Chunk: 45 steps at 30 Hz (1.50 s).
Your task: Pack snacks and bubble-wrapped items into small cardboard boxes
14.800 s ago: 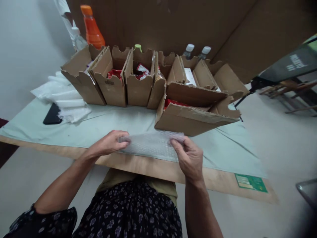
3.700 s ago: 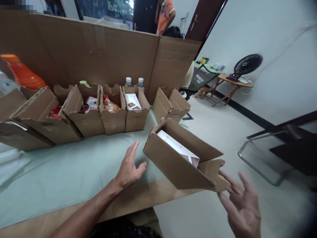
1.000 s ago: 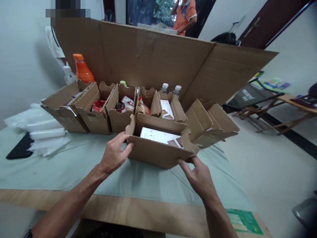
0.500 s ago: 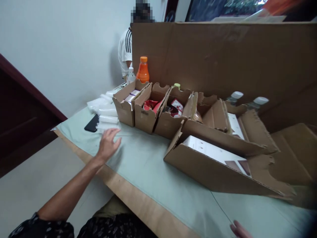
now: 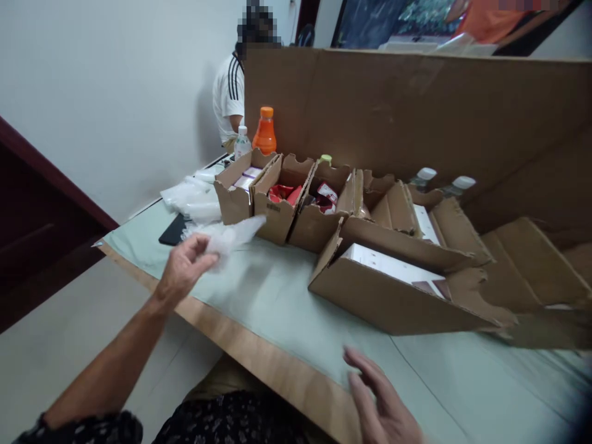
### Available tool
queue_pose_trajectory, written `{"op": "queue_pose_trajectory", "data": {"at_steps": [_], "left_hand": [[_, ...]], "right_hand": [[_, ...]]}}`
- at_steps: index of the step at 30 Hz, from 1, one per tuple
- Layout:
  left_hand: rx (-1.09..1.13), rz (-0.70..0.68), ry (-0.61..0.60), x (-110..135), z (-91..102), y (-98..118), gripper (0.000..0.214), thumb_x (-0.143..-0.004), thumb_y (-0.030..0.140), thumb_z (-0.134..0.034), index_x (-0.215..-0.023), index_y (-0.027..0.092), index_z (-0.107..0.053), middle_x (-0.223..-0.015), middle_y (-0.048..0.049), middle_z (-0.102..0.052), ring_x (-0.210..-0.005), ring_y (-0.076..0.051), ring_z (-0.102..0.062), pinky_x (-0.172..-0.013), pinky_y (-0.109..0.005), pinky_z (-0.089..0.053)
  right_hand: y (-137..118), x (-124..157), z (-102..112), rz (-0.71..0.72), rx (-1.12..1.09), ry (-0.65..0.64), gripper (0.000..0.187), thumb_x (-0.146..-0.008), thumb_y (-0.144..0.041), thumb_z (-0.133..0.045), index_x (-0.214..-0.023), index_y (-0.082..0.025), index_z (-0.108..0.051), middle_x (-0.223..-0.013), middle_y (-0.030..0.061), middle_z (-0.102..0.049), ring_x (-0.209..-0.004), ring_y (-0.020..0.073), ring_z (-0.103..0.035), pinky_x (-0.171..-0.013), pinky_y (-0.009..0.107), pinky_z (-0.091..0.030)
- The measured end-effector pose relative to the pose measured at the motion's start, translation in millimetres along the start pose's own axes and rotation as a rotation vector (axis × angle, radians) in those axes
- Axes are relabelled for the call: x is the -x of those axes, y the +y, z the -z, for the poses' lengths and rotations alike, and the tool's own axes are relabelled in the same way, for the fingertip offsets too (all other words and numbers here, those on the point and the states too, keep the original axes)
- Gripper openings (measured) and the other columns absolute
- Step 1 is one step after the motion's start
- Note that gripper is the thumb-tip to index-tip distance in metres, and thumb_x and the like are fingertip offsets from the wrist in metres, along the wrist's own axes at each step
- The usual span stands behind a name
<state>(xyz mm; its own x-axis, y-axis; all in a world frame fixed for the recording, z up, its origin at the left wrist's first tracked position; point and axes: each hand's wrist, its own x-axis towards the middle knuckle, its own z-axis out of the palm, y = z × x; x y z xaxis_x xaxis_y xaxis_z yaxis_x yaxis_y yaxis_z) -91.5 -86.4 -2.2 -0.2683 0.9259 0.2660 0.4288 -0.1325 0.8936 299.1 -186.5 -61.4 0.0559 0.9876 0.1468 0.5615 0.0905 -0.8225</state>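
My left hand (image 5: 182, 271) pinches a clear plastic bag (image 5: 231, 235) and holds it just above the pale green table cover (image 5: 277, 296), in front of the leftmost cardboard boxes. My right hand (image 5: 382, 404) hovers over the table's near edge with its fingers spread and nothing in them. An open cardboard box (image 5: 398, 290) with a white carton (image 5: 393, 270) inside lies on the table between and beyond my hands, touched by neither.
A row of open cardboard boxes (image 5: 277, 203) holds red packets and white cartons. Behind stand an orange bottle (image 5: 265, 131), water bottles and a tall cardboard screen (image 5: 416, 111). A pile of plastic bags (image 5: 192, 197) and a black phone (image 5: 173, 229) lie left. A person in a white shirt (image 5: 227, 95) sits beyond.
My left hand reached to the pile of bags at the left and came back with one bag lifted. My right hand let go of the front box and now hovers near the table edge.
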Motion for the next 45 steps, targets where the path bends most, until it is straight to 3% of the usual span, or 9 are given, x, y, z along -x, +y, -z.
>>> {"op": "queue_pose_trajectory", "data": {"at_steps": [6, 10, 17, 23, 27, 29, 32, 37, 45], "left_hand": [[0.867, 0.476, -0.409, 92, -93.9, 36, 0.029, -0.071, 0.034, -0.072, -0.096, 0.02, -0.065, -0.086, -0.0033, -0.075, -0.078, -0.02, -0.07, -0.073, -0.033, -0.054], [0.951, 0.596, -0.631, 113, -118.8, 45, 0.031, -0.067, 0.032, -0.073, -0.096, 0.02, -0.069, -0.086, -0.0037, -0.075, -0.078, -0.02, -0.07, -0.072, -0.031, -0.054], [0.799, 0.522, -0.654, 122, -119.6, 22, 0.069, -0.088, 0.072, -0.052, -0.13, 0.019, -0.061, -0.116, -0.0164, -0.073, -0.111, -0.033, -0.07, -0.09, -0.046, -0.056], [0.217, -0.184, -0.359, 94, -105.3, 33, 0.107, -0.075, 0.063, -0.078, -0.16, 0.024, -0.026, -0.165, -0.0196, -0.034, -0.155, -0.038, -0.028, -0.123, -0.059, -0.026], [0.031, -0.502, -0.749, 69, -110.4, 67, 0.055, -0.076, 0.041, -0.081, -0.127, 0.027, -0.066, -0.128, -0.0078, -0.071, -0.127, -0.031, -0.06, -0.126, -0.057, -0.018], [-0.011, -0.461, -0.977, 61, -115.6, 68, 0.011, -0.083, 0.031, -0.072, -0.092, 0.027, -0.074, -0.09, 0.0014, -0.075, -0.092, -0.023, -0.07, -0.122, -0.053, -0.028], [-0.115, -0.265, -1.07, 52, -110.9, 49, 0.018, -0.084, 0.028, -0.065, -0.067, 0.023, -0.067, -0.072, 0.0022, -0.068, -0.074, -0.019, -0.064, -0.097, -0.04, -0.05], [-0.003, 0.161, -1.148, 40, -70.9, 24, 0.018, -0.083, 0.037, -0.068, -0.082, 0.021, -0.076, -0.075, -0.0011, -0.071, -0.066, -0.016, -0.061, -0.061, -0.024, -0.045], [-0.07, 0.182, -1.04, 27, -81.6, 18, 0.021, -0.073, 0.038, -0.072, -0.084, 0.02, -0.074, -0.073, -0.0009, -0.071, -0.065, -0.016, -0.062, -0.059, -0.023, -0.046]], "right_hand": [[-34, -33, -46, -0.06, -0.488, -0.272, 0.099, -0.074, -0.069, -0.076, -0.155, -0.026, -0.039, -0.161, 0.0179, -0.044, -0.143, 0.0364, -0.049, -0.108, 0.053, -0.05], [-28, -31, -45, -0.254, -0.784, -0.275, 0.097, -0.073, -0.079, -0.071, -0.149, -0.024, -0.046, -0.152, 0.0174, -0.055, -0.137, 0.034, -0.055, -0.109, 0.049, -0.049], [-41, -11, -10, -0.261, -0.781, -0.102, 0.039, -0.077, -0.052, -0.081, -0.102, -0.023, -0.074, -0.098, 0.0048, -0.079, -0.086, 0.0207, -0.073, -0.081, 0.034, -0.059], [-82, -15, 19, 0.096, -0.34, -0.178, 0.015, -0.089, -0.035, -0.071, -0.096, -0.025, -0.079, -0.09, 0.0024, -0.08, -0.08, 0.0185, -0.072, -0.074, 0.031, -0.059], [-102, -27, 30, 0.328, -0.088, -0.161, 0.012, -0.091, -0.03, -0.069, -0.087, -0.025, -0.079, -0.077, 0.0009, -0.076, -0.07, 0.0175, -0.068, -0.071, 0.03, -0.056], [-103, -28, 42, 0.365, -0.021, -0.07, 0.017, -0.092, -0.03, -0.067, -0.081, -0.025, -0.079, -0.073, 0.0009, -0.074, -0.067, 0.0178, -0.067, -0.069, 0.03, -0.055], [-87, -20, 67, 0.234, -0.016, 0.155, 0.014, -0.091, -0.033, -0.069, -0.088, -0.026, -0.081, -0.08, 0.0017, -0.078, -0.07, 0.0197, -0.07, -0.067, 0.03, -0.056], [-32, 3, 88, -0.021, -0.053, 0.374, 0.018, -0.086, -0.041, -0.074, -0.087, -0.024, -0.08, -0.084, 0.0036, -0.079, -0.077, 0.023, -0.072, -0.074, 0.035, -0.058], [32, -6, 82, -0.162, 0.024, 0.426, 0.033, -0.087, -0.049, -0.066, -0.094, -0.018, -0.075, -0.088, 0.0067, -0.077, -0.081, 0.0227, -0.07, -0.077, 0.037, -0.057]]}}
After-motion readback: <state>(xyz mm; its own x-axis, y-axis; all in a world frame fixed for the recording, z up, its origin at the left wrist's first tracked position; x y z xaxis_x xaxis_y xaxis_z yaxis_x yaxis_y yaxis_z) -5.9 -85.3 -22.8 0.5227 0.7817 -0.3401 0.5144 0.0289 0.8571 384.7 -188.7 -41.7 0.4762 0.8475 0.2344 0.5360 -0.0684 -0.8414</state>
